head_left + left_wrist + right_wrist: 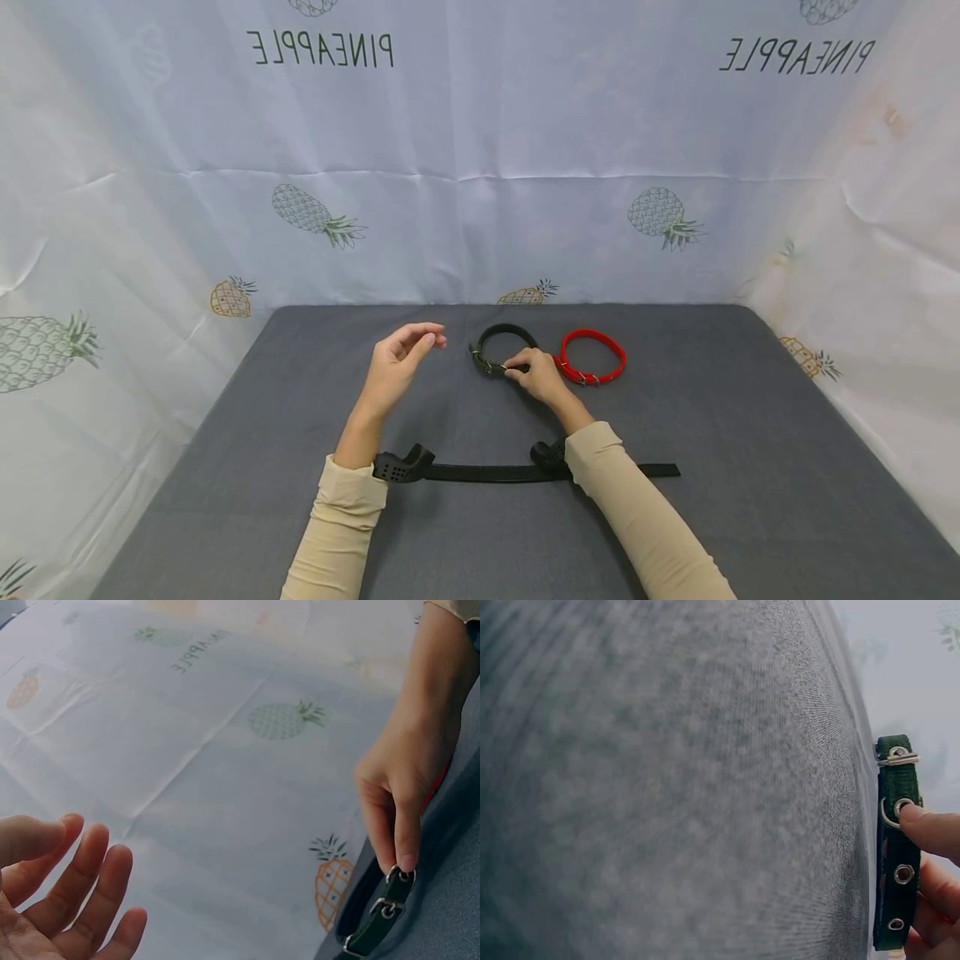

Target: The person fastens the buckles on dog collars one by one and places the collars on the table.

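Observation:
My right hand (538, 377) pinches a dark green collar (510, 327) near its buckle, between thumb and fingers. In the right wrist view the green collar (897, 900) shows metal eyelets and a D-ring, with the thumb on the band by one eyelet. The collar is buckled into a loop, and its metal buckle (388, 907) shows in the left wrist view. Left of it my left hand (401, 354) is raised with fingers loosely bent, holding nothing. A red collar (617, 346), also a closed loop, lies just right of my right hand.
A long black strap (487, 473) lies across the grey table (750, 500), passing behind the right sleeve. Black perforated mounts (403, 467) sit by both wrists. A pineapple-print curtain (480, 233) hangs along the table's back and sides.

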Available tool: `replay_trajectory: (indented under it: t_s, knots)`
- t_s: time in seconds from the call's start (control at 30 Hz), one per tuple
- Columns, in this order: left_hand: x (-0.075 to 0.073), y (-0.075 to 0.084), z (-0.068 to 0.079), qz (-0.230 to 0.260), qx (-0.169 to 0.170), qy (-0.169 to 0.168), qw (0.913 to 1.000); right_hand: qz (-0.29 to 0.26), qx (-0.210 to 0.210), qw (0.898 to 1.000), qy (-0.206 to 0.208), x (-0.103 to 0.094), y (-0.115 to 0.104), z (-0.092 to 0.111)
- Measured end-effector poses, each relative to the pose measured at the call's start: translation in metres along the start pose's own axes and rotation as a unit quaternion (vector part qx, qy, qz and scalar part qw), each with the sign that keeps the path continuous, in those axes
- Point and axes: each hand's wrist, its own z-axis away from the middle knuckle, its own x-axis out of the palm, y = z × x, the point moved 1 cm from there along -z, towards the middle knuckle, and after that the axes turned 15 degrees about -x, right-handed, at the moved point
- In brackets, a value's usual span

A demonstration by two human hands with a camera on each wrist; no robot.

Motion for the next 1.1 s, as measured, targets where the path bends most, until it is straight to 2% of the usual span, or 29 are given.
replay_trajectory:
  t_s: [0.33, 0.67, 0.93, 1.1]
  knots:
    - [0.000, 0.001, 0.000, -0.003, -0.003, 0.000, 1.0000, 0.013, -0.009, 1.000, -0.008, 0.002, 0.002, -0.001]
    - [0.001, 0.001, 0.001, -0.002, -0.005, -0.003, 1.0000, 0.002, 0.008, 1.000, -0.001, 0.002, 0.000, -0.001]
    - [0.001, 0.002, 0.002, 0.001, -0.005, -0.001, 1.0000, -0.020, 0.021, 0.999, 0.021, -0.003, -0.003, 0.001]
    - [-0.001, 0.002, 0.003, -0.009, -0.004, -0.005, 0.9999, -0.055, 0.014, 0.998, 0.038, -0.016, -0.006, 0.004]
